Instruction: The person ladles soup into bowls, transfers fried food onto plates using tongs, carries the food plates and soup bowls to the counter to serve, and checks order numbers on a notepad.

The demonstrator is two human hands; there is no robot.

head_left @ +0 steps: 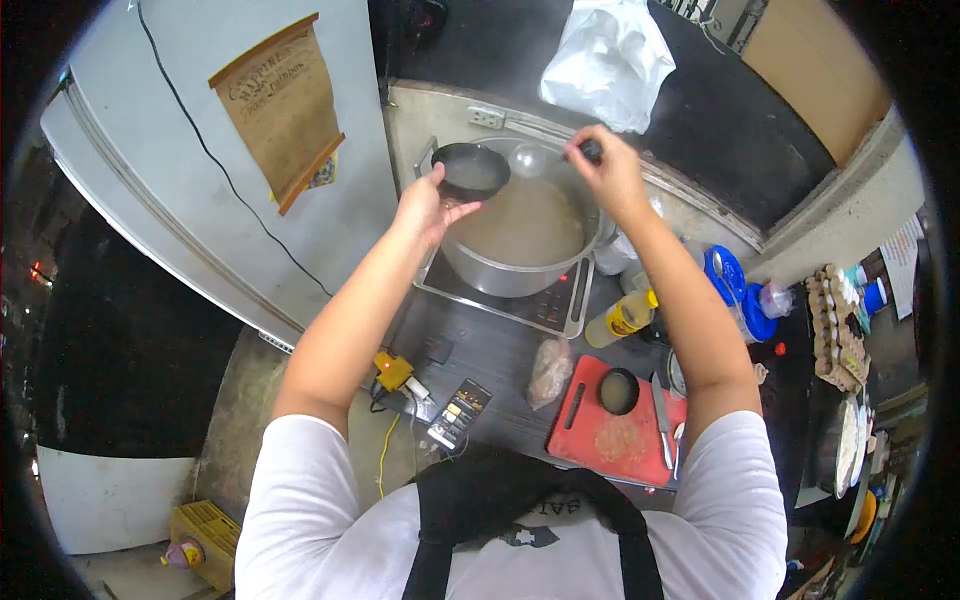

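The dark bowl (472, 172), above the left side of the pot (500, 275), looked light and stiff, its smooth curved wall likely slippery if wet; rim and underside seemed the surest hold. The left hand (430, 208) gripped it, thumb at the edge, fingers beneath. The right hand (608, 172) was closed round a black-handled ladle (530, 158), its shiny round cup near the pot's far rim. The broad metal pot, probably heavy with cloudy liquid (530, 225), stood on a flat cooktop (555, 312).

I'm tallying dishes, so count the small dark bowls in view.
2: one raised bowl in the left hand, and a second bowl on the red cutting board. Others may be hidden.
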